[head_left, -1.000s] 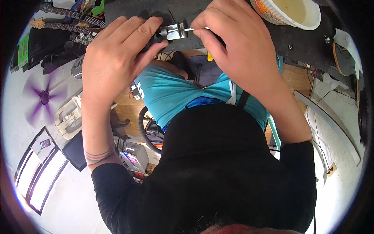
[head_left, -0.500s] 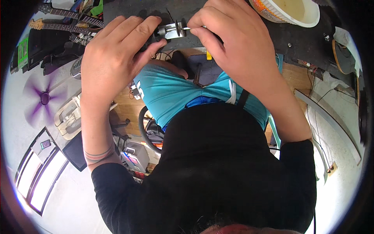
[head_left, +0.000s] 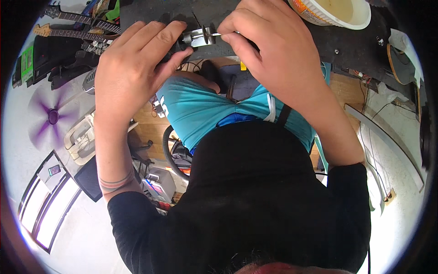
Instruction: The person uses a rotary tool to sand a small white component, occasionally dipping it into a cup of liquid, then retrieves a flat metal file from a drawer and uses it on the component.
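Above the dark tabletop [head_left: 150, 10], between my two hands, is a small metal mechanism [head_left: 200, 39] with a shiny silver body, a dark round end and a thin disc. My left hand [head_left: 132, 64] grips its dark end, with the thumb below and the fingers curled over it. The fingers hide part of that end. From the disc side a thin metal rod [head_left: 216, 34] sticks out to the right. My right hand [head_left: 269, 50] pinches this rod between thumb and forefinger; its far end is hidden in the hand.
A white tub [head_left: 340, 16] with pale contents stands at the table's far right. Small metal parts [head_left: 336, 51] lie near the right edge. Guitars [head_left: 77, 33] are at the far left, above a purple fan [head_left: 53, 115]. A grey case [head_left: 159, 182] sits on the floor.
Both hands keep their grips, and the mechanism with its rod sits slightly farther left in the picture. The tub has shifted left too, as the view moved a little.
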Demonstrator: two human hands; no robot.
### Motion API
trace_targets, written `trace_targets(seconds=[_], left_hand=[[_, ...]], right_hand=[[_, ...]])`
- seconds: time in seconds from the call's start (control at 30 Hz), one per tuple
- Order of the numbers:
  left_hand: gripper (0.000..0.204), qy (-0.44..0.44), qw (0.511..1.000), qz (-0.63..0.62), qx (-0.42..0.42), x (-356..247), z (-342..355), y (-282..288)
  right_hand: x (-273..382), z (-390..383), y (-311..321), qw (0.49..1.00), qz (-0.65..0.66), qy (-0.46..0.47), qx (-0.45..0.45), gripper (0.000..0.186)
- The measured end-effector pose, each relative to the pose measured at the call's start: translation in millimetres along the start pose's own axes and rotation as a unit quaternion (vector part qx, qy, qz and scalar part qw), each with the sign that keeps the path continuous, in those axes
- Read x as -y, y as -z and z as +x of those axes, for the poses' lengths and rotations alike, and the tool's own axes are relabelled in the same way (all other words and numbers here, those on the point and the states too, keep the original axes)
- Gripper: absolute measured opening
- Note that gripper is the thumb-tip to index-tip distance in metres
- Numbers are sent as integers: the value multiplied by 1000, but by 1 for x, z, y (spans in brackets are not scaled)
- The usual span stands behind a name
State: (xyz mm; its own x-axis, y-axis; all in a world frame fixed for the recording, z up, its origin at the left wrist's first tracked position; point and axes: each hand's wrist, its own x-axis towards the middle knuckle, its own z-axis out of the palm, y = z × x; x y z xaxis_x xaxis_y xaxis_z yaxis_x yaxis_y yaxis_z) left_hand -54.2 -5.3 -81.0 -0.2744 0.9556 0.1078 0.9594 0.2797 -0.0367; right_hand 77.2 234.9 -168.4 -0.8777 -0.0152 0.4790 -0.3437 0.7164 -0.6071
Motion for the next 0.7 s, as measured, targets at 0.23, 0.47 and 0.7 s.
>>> trace_targets(seconds=[0.23,0.47,0.7], left_hand=[[52,2,1000,-10,4,0,1,1],[52,9,1000,-8,7,-1,0,0],[52,5,1000,-4,3,0,0,1]], right_hand=[[0,0,-2,999,-31,8,-5,10],[1,0,2,1000,13,5,-10,9],[0,2,1,1000,-14,2,19,9]])
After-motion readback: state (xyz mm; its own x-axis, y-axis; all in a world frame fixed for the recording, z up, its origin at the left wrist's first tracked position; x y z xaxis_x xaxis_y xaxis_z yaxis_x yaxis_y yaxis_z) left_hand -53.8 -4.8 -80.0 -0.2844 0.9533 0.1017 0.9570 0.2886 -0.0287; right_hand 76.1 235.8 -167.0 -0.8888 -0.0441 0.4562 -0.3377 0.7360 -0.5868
